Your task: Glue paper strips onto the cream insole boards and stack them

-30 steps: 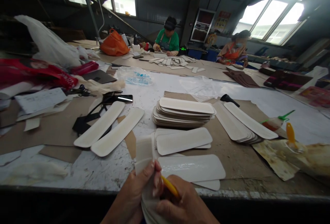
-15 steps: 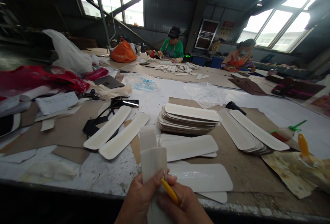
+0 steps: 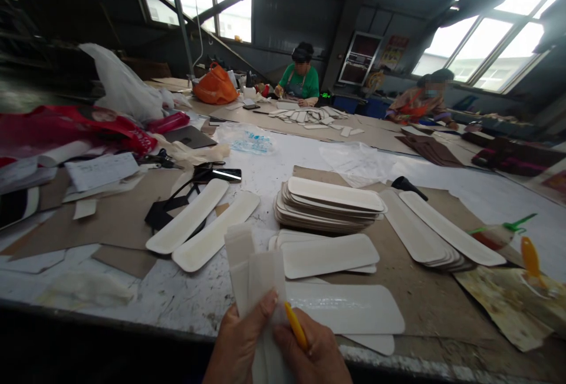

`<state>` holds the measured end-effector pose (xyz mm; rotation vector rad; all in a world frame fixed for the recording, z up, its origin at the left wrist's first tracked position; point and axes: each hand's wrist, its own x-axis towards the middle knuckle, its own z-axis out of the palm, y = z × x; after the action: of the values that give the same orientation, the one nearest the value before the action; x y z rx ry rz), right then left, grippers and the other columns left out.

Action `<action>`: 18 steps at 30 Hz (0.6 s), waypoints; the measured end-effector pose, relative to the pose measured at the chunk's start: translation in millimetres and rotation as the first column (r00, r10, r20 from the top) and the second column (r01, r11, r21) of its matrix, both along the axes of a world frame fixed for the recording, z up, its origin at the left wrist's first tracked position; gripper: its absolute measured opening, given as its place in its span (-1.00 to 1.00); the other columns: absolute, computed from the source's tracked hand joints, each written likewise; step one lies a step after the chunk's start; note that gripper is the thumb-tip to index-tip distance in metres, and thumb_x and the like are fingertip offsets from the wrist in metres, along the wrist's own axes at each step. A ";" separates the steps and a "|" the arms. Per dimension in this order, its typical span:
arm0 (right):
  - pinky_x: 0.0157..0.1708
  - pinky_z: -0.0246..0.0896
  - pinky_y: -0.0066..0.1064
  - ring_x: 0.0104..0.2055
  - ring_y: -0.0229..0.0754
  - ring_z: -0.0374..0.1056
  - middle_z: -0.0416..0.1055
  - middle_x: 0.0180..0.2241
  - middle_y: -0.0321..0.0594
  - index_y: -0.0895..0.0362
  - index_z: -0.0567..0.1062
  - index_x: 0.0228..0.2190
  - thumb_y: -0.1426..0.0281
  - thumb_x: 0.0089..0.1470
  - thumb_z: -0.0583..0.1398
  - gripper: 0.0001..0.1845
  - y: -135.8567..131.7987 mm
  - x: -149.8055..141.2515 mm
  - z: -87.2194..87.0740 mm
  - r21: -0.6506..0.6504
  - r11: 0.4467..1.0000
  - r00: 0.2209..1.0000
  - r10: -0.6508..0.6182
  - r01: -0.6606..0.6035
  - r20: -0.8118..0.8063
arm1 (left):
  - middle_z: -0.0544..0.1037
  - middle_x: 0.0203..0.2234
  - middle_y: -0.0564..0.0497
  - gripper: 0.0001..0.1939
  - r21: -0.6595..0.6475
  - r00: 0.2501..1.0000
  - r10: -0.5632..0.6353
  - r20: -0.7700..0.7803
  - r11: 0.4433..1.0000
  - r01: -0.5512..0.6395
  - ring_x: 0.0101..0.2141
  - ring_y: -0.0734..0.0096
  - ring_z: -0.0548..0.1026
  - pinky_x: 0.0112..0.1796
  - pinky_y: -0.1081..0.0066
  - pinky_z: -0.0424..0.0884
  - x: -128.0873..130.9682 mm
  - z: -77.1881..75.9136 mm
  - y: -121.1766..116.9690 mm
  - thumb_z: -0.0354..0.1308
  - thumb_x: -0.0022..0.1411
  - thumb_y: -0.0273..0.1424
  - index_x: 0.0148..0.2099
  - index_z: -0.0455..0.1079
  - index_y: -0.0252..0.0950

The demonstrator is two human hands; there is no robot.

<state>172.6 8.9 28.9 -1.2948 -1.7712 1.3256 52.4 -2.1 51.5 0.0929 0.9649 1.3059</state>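
Head view shows two hands at the near edge of a table (image 3: 194,301), with one bundle of pale strips (image 3: 266,272) between them. The left hand (image 3: 241,340) is closed on the strips, thumb laid across their front, its other fingers mostly hidden; at least two far ends fan out beyond the thumb, though the overlap makes the exact number hard to tell. Their long axis runs near to far, far ends leaning slightly left. The right hand (image 3: 316,345), curled round one yellow handle (image 3: 295,326), is close against the strips' right side; the handle's bare end points far and left. Left of the bundle lie two long pale pieces (image 3: 188,217), slanting far right. Right of it are one tall stack (image 3: 329,204) and, nearer, one glossy piece (image 3: 349,307). Two people (image 3: 303,82) are on the far side.
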 end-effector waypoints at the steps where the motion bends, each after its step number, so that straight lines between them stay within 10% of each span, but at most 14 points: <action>1: -0.46 -0.01 -0.44 -0.48 -0.26 0.12 0.23 -0.54 -0.28 0.15 0.27 -0.51 -0.09 0.06 -0.03 -0.46 1.6 0.4 0.3 -0.019 1.000 1.000 0.019 -0.020 -0.004 | 0.56 -0.52 -0.11 -0.58 -0.004 1.000 -0.015 0.008 1.000 0.015 -0.43 0.19 0.54 -0.38 0.35 0.45 -0.6 0.5 0.1 0.41 -0.13 -0.31 -0.25 0.40 -0.43; 13: -0.47 0.00 -0.46 -0.49 -0.28 0.11 0.19 -0.57 -0.31 0.13 0.25 -0.54 0.05 0.11 -0.02 -0.57 6.1 14.3 10.9 -0.096 0.995 0.995 -0.011 0.021 0.102 | 0.53 -0.55 -0.03 -0.54 -0.035 0.973 -0.100 -0.209 0.995 0.095 -0.48 0.28 0.50 -0.41 0.39 0.43 -3.8 -21.1 -1.9 0.35 -0.12 -0.11 -0.30 0.40 -0.38; 18: -0.55 -0.02 -0.49 -0.58 -0.33 0.05 0.12 -0.61 -0.38 0.14 0.28 -0.47 0.10 0.10 0.01 -0.65 20.8 44.1 32.2 -0.206 0.979 0.991 0.028 0.000 0.132 | 0.41 -0.67 0.15 -0.73 0.012 0.673 -0.098 -0.733 0.987 0.157 -0.56 0.48 0.39 -0.46 0.56 0.34 -18.5 -42.9 -17.4 0.31 -0.13 -0.23 -0.51 0.33 -0.28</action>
<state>216.7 29.7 61.1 -1.5180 -1.7718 1.4931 33.9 -19.6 8.6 0.7892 1.5576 1.1742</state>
